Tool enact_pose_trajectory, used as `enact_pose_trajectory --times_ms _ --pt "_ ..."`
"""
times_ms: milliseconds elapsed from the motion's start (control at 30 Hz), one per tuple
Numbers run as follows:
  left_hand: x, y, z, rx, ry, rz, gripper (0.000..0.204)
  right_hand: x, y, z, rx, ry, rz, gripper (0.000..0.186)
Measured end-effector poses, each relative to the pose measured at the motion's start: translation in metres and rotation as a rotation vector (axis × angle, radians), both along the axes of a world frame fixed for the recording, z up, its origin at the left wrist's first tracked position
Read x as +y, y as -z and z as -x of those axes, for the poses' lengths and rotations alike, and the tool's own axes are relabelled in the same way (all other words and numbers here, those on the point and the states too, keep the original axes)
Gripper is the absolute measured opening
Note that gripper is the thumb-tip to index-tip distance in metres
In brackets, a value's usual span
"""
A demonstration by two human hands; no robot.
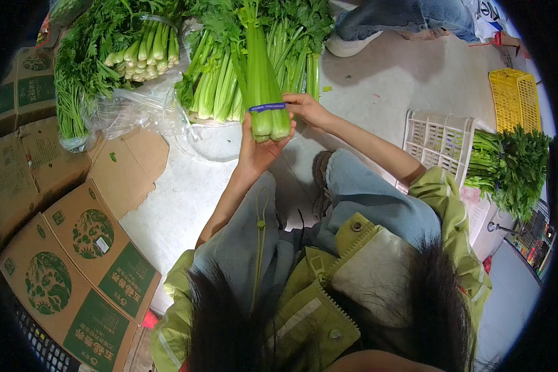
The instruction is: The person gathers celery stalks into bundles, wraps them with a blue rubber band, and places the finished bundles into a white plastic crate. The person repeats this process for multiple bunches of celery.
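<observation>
A bunch of celery [261, 77] is held up in front of me, its pale cut base toward me and its leafy top pointing away. My left hand [257, 154] cups the base from below, fingers wrapped round it. A purple band [266, 107] goes across the stalks just above the base. At the band's right end, my right hand [310, 111] has its fingertips closed against the band and the stalk edge; the tips are partly hidden. Behind the held bunch, more celery [214, 93] lies side by side on clear plastic, bases toward me.
Trimmed green stalks [152, 49] and leafy greens lie at far left beside crumpled plastic [133, 115]. Cardboard boxes [84, 242] line my left. On the right are a white crate [437, 146], celery bunches [508, 164] and a yellow basket [514, 99]. Another person's jeans-clad leg [390, 18] is at the back.
</observation>
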State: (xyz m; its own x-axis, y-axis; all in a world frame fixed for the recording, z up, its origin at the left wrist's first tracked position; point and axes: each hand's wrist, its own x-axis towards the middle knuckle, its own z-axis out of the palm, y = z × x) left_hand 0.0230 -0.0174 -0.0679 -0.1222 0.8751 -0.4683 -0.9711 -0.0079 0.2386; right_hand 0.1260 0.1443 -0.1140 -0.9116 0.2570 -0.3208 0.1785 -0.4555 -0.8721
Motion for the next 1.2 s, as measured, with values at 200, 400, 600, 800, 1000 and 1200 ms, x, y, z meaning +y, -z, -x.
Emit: enact_pose_trajectory --times_ms 200,400,600,800,1000,1200 --pt "0.013 0.013 -0.018 -0.269 -0.008 -0.182 0.064 0.024 -0.005 -0.012 -0.152 -0.039 -0.034 0.022" --pt "0.023 0.005 -0.036 -0.002 0.065 -0.162 0.060 0.054 -0.075 0.031 0.285 0.297 -1.158 0.023" --pt "0.020 0.014 -0.040 -0.236 0.051 -0.234 0.043 -0.044 -0.075 0.106 -0.345 -1.368 -1.440 0.039" --pt "0.005 0.027 -0.038 1.346 0.273 -0.085 0.027 -0.051 -0.077 0.108 -0.315 -0.960 -1.160 0.042" --pt "0.002 0.016 -0.033 1.618 0.258 -0.077 0.032 -0.042 -0.147 0.095 -0.127 -0.671 -1.276 0.035" --pt "0.015 -0.016 -0.020 0.285 -0.046 -0.002 0.039 0.044 -0.170 0.009 -0.211 -0.262 -1.138 0.028"
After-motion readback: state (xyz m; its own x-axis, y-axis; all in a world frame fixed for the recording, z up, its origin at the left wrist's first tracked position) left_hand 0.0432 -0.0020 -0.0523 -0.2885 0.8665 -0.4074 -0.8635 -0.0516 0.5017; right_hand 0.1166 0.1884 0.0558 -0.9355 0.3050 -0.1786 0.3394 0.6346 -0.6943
